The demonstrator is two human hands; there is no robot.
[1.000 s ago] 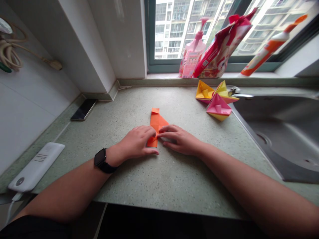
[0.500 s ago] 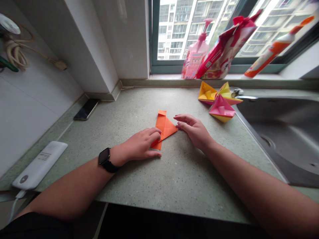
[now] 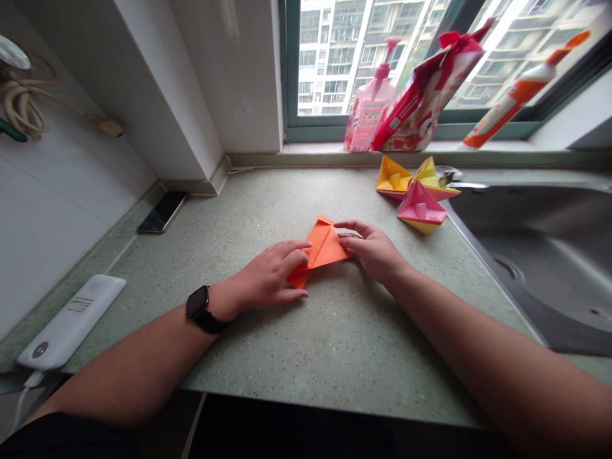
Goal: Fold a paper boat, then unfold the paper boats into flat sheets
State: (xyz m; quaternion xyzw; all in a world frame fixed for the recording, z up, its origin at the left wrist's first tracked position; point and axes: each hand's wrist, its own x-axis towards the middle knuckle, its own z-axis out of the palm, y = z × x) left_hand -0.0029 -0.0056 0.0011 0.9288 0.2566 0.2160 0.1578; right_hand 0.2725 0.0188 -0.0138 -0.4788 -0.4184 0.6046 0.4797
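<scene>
At mid-frame on the speckled countertop (image 3: 335, 338), the left hand (image 3: 270, 277) presses closed fingers flat on the near end of an orange paper (image 3: 322, 248); the right hand (image 3: 375, 252) pinches its raised right edge; the folding looks only partly done; finished folded figures (image 3: 421, 207) sit beyond, upper right.

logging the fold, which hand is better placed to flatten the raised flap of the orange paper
Probably the right hand: its fingers pinch the lifted right side of the orange paper, while the left hand pins the near end down on the counter.
</scene>
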